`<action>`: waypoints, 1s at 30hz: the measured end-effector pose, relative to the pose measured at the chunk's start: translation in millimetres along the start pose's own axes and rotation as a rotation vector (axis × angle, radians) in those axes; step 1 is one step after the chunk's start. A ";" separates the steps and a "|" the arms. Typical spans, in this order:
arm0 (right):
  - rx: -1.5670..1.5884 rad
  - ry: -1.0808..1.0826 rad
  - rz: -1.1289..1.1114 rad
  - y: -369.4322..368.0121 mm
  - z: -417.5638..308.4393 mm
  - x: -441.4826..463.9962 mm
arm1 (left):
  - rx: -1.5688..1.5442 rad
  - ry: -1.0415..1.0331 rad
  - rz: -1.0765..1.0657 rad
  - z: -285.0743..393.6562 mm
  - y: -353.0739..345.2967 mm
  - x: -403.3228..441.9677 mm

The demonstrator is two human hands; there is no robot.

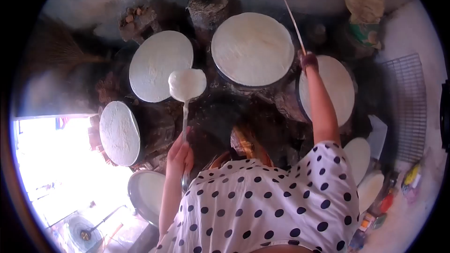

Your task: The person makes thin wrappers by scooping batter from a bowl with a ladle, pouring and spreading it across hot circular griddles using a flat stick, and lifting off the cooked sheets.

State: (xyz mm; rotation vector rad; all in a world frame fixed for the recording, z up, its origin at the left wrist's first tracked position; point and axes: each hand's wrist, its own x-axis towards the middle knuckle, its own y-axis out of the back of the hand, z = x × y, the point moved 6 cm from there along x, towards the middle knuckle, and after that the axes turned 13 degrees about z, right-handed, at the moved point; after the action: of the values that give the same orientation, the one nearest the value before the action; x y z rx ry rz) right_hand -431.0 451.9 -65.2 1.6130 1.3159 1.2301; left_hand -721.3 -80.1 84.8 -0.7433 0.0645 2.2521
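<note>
held ladle (pixel 186 105) by handle (pixel 185 121) in curled left hand (pixel 180 153), judged bowl-heavy; clasped light-seeming stick (pixel 293 23) near one end in curled right hand (pixel 303 59).

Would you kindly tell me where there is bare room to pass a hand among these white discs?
The likeliest gap is the dark stretch below the large middle disc, between the ladle and right forearm; its depth is unclear. It is crowded around the right hand, between that disc and the right disc.

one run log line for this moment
left hand: holds ladle | right hand: holds thin stick | nearby: round white discs
</note>
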 end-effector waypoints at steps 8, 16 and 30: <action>0.313 -0.023 -0.246 -115.6 -90.3 162.0 | -0.527 0.436 0.071 -3.1 -34.0 148.1; 0.376 0.185 -0.239 22.4 -166.3 142.5 | -0.875 0.372 -0.090 42.7 0.6 155.0; 1.044 -0.915 -0.208 82.1 109.8 -169.0 | -0.256 0.339 -0.197 36.6 -83.8 160.3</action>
State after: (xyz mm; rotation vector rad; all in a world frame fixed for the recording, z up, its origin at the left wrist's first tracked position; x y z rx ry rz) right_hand -306.7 273.3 -61.1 2.1947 1.4519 -0.4877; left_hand -770.9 93.1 44.8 -1.2095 -0.1321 1.9484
